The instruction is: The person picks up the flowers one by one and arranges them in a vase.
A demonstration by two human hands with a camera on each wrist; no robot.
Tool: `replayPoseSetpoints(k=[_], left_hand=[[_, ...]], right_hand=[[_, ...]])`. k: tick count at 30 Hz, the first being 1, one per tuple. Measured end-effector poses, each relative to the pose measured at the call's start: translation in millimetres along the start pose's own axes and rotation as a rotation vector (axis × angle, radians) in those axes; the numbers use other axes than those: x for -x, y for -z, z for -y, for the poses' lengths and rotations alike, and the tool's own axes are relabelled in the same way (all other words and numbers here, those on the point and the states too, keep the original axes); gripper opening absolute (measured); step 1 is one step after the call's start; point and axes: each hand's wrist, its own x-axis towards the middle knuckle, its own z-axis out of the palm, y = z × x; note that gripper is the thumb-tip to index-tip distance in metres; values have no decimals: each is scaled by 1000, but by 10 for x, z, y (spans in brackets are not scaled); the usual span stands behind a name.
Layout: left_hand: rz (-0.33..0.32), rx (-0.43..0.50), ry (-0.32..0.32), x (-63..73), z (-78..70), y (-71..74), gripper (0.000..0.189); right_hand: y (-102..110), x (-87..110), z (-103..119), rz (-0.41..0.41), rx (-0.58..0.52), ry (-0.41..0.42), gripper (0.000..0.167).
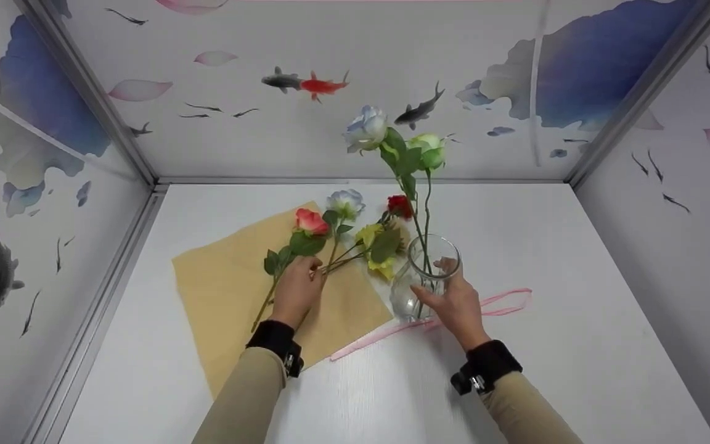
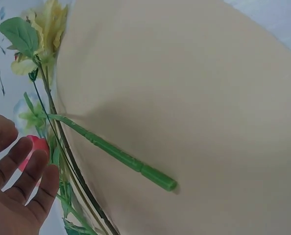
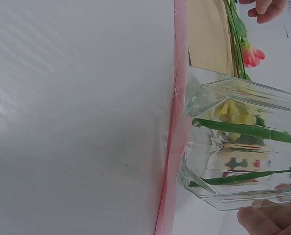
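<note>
My right hand holds a clear glass vase, thumb on the near side and fingers round its right side. A pale blue rose and a green rose stand in it, their green stem ends visible through the glass in the right wrist view. My left hand hovers over the flowers lying on brown paper, fingers loosely bent with nothing between them. Closest to it are a pink-red rose, a second pale blue rose and yellow flowers.
A red flower lies behind the yellow ones. Pink ribbon runs along the white table past the vase base and loops to the right. Patterned panels wall the table at the back and both sides.
</note>
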Motion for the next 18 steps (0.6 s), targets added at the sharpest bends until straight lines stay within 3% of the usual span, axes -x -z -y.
replayPoseSetpoints(k=[7,18], left_hand=[[25,-32,16,9,50,-42,17],[172,-29,85,67,95,-46,16]], right_hand=[[1,-5,-10,1,2,-1,69],[5,-3,-5,27,-2,-37,75]])
